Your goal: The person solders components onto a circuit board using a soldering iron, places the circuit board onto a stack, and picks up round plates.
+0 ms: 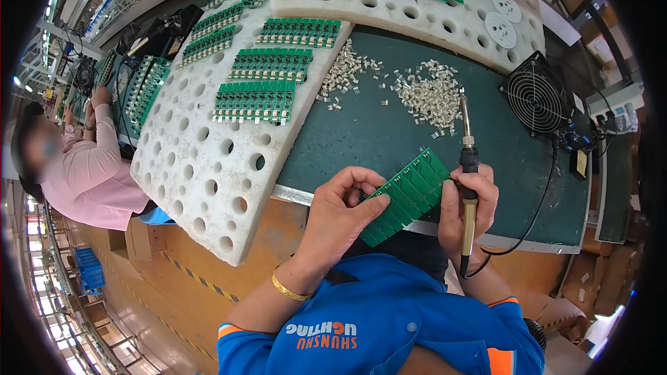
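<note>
- Nearest, the fingers of the left hand (pixel 339 210) were closed, thumb on top, pinching the green circuit panel (pixel 408 198) by its left long edge.
- From those fingers the panel extended rightward, its long axis slanting from an end near the body to a far end close to the right fingers; the left hand was nearer, being in contact.
- The right hand (pixel 485 199) had its fingers wrapped around a soldering iron (pixel 470 161), tip pointing away from the body; whether they touched the panel, I could not tell.
- Beyond both hands' fingers, a pile of small white parts (pixel 432 97) lay on the surface (pixel 361 139), just beside the iron's tip.
- Ahead and left of the left fingers, a holed foam slab (pixel 240 170) bore rows of green boards (pixel 271 64).
- Ahead and right of the right fingers stood a black fan (pixel 535 101).
</note>
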Demonstrator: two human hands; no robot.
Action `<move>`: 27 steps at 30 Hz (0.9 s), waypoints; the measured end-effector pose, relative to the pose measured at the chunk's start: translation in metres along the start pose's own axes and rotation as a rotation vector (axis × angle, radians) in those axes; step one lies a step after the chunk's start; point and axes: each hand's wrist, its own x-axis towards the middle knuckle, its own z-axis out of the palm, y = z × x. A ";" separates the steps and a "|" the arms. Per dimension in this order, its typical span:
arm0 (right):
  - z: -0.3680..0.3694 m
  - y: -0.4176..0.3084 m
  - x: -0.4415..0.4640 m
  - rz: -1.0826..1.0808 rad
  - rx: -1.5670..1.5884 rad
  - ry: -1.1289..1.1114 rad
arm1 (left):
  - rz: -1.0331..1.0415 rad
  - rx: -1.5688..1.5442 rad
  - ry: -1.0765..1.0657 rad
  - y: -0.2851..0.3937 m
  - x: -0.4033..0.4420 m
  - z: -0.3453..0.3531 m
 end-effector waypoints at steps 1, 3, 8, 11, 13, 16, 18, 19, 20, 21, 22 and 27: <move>0.000 0.000 0.000 0.001 0.001 0.000 | -0.008 -0.005 0.009 0.000 0.000 0.000; -0.001 -0.001 -0.001 0.019 -0.001 -0.003 | -0.002 0.004 0.015 0.000 0.000 0.000; -0.001 0.001 -0.001 0.020 0.007 0.004 | 0.015 0.009 0.016 -0.002 0.000 0.000; -0.001 0.001 0.000 0.015 0.012 0.001 | 0.013 0.021 0.017 -0.002 0.000 0.000; 0.000 0.001 0.000 0.010 0.012 -0.002 | 0.000 0.016 0.022 -0.002 0.000 0.001; 0.000 0.002 -0.001 0.007 0.011 0.000 | 0.004 0.023 0.028 0.000 0.000 0.001; 0.000 0.001 0.000 0.010 0.003 -0.002 | 0.008 0.023 0.033 0.000 0.000 0.002; 0.000 0.001 0.000 0.010 0.003 -0.002 | 0.012 0.025 0.039 -0.001 -0.001 0.003; -0.001 0.000 0.000 0.014 0.004 -0.005 | 0.012 0.025 0.039 -0.001 -0.001 0.003; -0.001 0.000 0.000 0.017 0.004 -0.007 | 0.012 0.025 0.043 -0.002 -0.001 0.003; -0.001 0.001 0.000 0.018 0.003 -0.006 | 0.013 0.024 0.046 -0.003 -0.001 0.003; 0.000 0.000 -0.001 0.027 0.012 -0.011 | 0.014 0.039 0.062 -0.004 -0.001 0.003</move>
